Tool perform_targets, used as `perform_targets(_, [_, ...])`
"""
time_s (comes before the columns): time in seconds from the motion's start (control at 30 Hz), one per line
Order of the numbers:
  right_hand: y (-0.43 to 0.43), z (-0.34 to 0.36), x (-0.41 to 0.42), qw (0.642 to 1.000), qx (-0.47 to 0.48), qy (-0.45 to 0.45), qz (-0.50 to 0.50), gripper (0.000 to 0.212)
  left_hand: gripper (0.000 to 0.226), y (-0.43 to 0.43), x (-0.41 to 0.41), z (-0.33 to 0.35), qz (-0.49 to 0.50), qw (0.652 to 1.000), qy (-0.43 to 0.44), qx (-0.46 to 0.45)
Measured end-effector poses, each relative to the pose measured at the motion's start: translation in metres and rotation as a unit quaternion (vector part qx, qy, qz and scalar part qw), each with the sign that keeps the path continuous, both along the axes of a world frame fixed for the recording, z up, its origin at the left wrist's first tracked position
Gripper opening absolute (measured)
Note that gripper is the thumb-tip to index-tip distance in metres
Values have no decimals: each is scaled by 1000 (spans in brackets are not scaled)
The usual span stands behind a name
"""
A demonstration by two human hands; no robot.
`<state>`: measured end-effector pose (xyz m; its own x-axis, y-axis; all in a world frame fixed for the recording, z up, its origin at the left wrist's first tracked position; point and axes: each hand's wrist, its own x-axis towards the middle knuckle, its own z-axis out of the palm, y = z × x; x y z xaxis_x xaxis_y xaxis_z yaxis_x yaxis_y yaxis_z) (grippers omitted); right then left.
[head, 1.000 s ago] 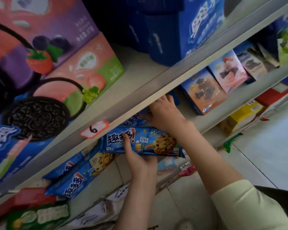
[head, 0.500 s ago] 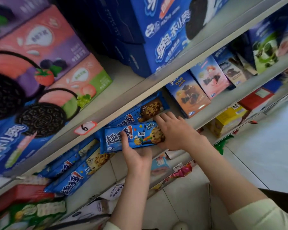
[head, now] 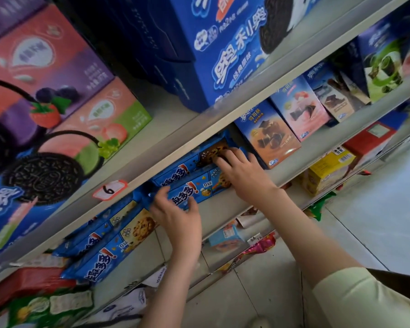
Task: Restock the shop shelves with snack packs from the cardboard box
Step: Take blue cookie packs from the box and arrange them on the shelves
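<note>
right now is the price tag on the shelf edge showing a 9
No, the white tag with the red border on the shelf edge, just above the blue cookie packs, bears a handwritten 6.

left hand (head: 178, 218) curled, right hand (head: 244, 174) flat

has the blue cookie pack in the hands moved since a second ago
Yes. The blue cookie pack went further in, under the shelf edge above it.

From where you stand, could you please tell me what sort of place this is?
Most likely a small grocery shop: tiered metal shelves stocked with boxed biscuits, and a handwritten price tag clipped to the shelf edge above the blue cookie packs.
</note>
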<state>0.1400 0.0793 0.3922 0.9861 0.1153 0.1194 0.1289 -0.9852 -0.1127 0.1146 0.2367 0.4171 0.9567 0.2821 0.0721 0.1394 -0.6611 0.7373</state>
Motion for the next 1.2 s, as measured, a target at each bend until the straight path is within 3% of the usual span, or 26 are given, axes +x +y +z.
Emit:
perform_targets(0.13, [1,-13,5,998,28,-61,-16,88,32,-5,30,8,-65,978,-56,191])
perform_targets(0.27, [5,-16,5,994,67,-72,-39,81,32,-14,66,34,-125,946,-7,300])
perform_targets(0.47, [14,-19,4,990,132,-39,-31,85,41,-20,104,42,-253,897,144,334])
perform_targets(0.63, [19,-31,6,981,179,-67,-40,81,41,-12,108,37,-286,867,144,383])
perform_targets(0.77, [21,-36,6,982,156,-99,-46,81,38,-7,113,34,-286,854,146,410])
perform_targets(0.97, [20,-37,5,983,139,-114,-48,84,29,3,111,31,-283,882,168,338])
perform_targets(1.2, [21,-43,5,978,121,-152,-72,99,55,15,116,34,-239,897,146,343])
